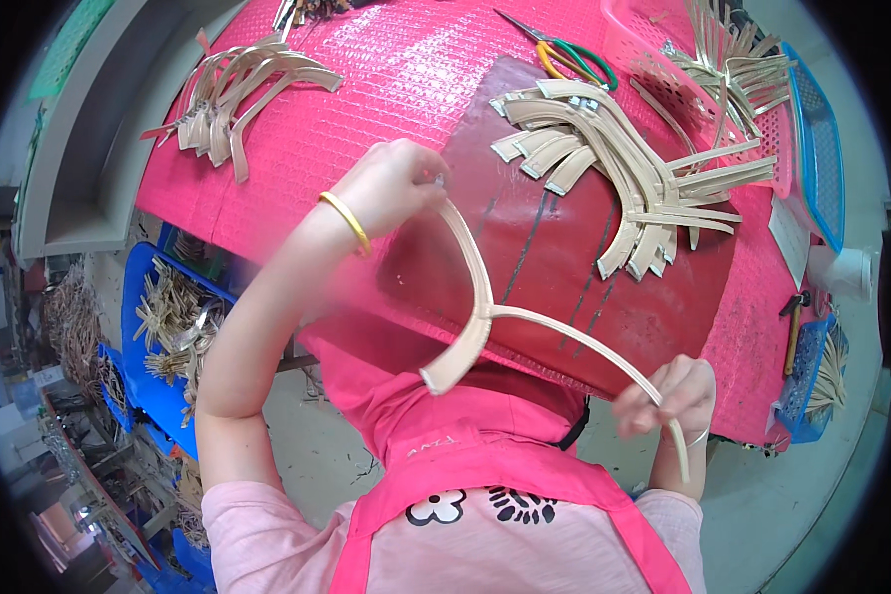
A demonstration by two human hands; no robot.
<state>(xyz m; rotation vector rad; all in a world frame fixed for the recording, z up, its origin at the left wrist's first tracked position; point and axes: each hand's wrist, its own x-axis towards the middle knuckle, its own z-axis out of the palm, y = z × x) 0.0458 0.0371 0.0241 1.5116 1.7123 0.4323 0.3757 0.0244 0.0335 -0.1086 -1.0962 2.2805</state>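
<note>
A beige Y-shaped strap [480, 297], which looks like a shoe upper strap, is stretched between my hands above the near edge of a dark red mat [416, 262]. My left hand [396, 178], with a yellow bangle at its wrist, pinches the upper end. Lower right, my right hand [675, 391] is closed round the long thin branch, whose tip hangs below the fingers; these fingers are slightly blurred. The short wide branch hangs free near my pink apron [495, 426]. A pile of similar beige straps [624, 158] lies on the mat's far right part.
Scissors [569, 61] with yellow and green handles lie beyond the mat. Another strap bundle [233, 94] rests far left on the pink table cover [376, 69]. At right are a pink basket [629, 45], a blue basket [814, 158] and a hammer [791, 337]. A blue bin [139, 317] stands left.
</note>
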